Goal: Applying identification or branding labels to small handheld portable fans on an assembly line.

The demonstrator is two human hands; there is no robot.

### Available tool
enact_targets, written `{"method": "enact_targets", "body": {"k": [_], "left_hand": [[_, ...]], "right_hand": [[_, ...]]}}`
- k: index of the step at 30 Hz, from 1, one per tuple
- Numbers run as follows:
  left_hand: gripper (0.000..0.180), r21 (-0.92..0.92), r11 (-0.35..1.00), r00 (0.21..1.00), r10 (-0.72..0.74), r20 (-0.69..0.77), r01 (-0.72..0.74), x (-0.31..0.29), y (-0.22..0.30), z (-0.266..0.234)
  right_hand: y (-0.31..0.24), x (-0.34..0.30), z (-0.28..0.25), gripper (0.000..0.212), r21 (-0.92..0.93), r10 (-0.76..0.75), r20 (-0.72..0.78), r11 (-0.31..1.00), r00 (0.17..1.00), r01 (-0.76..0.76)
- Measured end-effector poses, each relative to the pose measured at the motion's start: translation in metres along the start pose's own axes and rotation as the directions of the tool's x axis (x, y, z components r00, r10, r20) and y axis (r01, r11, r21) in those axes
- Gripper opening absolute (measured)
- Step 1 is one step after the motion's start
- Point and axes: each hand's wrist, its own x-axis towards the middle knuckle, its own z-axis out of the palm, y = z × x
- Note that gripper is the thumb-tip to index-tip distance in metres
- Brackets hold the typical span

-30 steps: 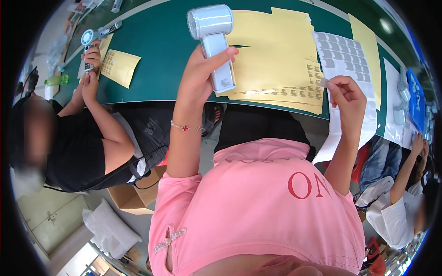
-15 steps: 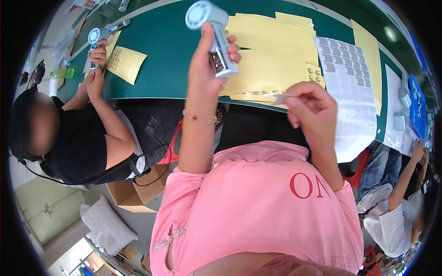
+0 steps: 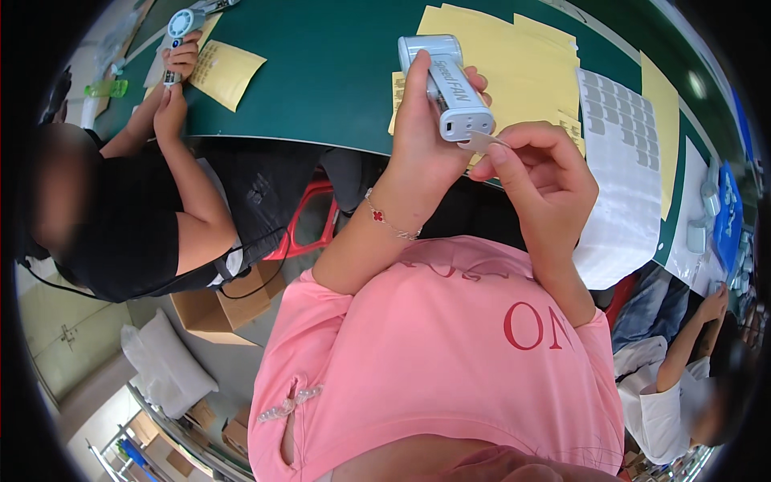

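My left hand (image 3: 424, 157) is wrapped round the handle of a light blue handheld fan (image 3: 451, 84). The fan's base end, with a small port and holes, is tipped toward me. Between the thumb and forefinger of my right hand (image 3: 554, 177) is a small grey sticker (image 3: 480, 142). It sits right at the edge of the fan's base; I cannot tell whether it touches. Beyond the fan lie yellow label sheets (image 3: 522, 68), partly covered by my hands. Right of them is a white sheet (image 3: 614, 217) bearing rows of grey stickers.
Everything lies on a green table (image 3: 321, 72). At the left a co-worker's hands (image 3: 173, 80) hold a similar fan by a yellow label sheet (image 3: 227, 74). A blue tray (image 3: 726, 217) and several fan parts stand far right, near another person's hands (image 3: 711, 305).
My left hand has moved right and turned the fan, bringing its base end toward me. The right hand's sticker, apart from the fan before, is now at that base.
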Motion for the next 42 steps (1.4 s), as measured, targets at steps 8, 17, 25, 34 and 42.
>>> {"method": "enact_targets", "body": {"k": [8, 17, 25, 34, 42], "left_hand": [[0.036, 0.115, 0.993, 0.995, 0.04, -0.091, -0.03, -0.0037, -0.0003, 0.0046], [0.037, 0.016, 0.998, 0.997, -0.053, -0.061, 0.054, -0.0071, -0.0005, 0.0028], [0.038, 0.032, 0.999, 0.995, -0.021, -0.095, 0.024, -0.0074, -0.0032, 0.0016], [0.037, 0.017, 1.0, 0.992, -0.005, -0.123, 0.007, -0.0072, -0.005, 0.0023], [0.035, -0.007, 1.0, 0.987, 0.019, -0.157, -0.021, -0.0099, -0.0066, 0.0014]], "right_hand": [[-0.0022, 0.0017, 0.0036, 0.011, -0.122, -0.021, 0.047, 0.992, 0.999, 0.027], [-0.0029, -0.0003, 0.0061, 0.011, -0.189, -0.13, 0.038, 0.973, 0.991, 0.135], [-0.0004, 0.0003, 0.0048, 0.012, -0.212, -0.157, 0.048, 0.964, 0.986, 0.163], [0.0011, 0.0005, 0.0049, 0.012, -0.214, -0.151, 0.032, 0.965, 0.988, 0.154], [0.0002, -0.0009, 0.0089, 0.011, -0.248, -0.149, 0.024, 0.957, 0.988, 0.151]]}}
